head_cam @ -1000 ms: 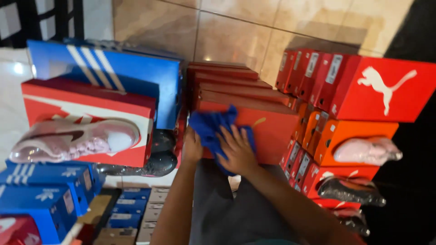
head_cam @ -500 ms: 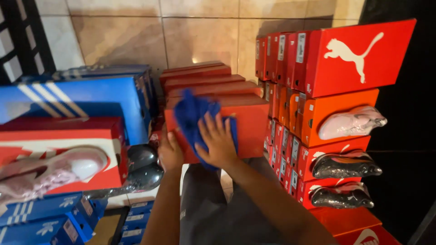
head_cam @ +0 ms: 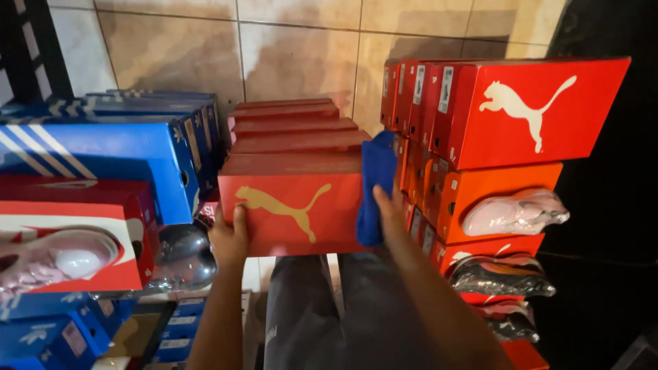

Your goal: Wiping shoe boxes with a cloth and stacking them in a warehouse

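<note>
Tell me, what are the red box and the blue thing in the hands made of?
The red box looks like cardboard with a smooth, slightly glossy printed skin: flat faces, sharp folded edges. The blue cloth pressed against its side by the right hand looks like soft fabric, since it drapes and wrinkles. The left hand grips the box's other end.

A red cardboard shoebox [head_cam: 295, 205] fronts a row of like boxes [head_cam: 291, 127] running back to the tiled wall [head_cam: 295, 48]. The left hand [head_cam: 229, 240] grips its left end, the right hand [head_cam: 387, 212] presses a blue cloth [head_cam: 375, 185] against its right end. Blue shoeboxes [head_cam: 103, 157] stand left, stacked red and orange shoeboxes [head_cam: 507, 130] right.
</note>
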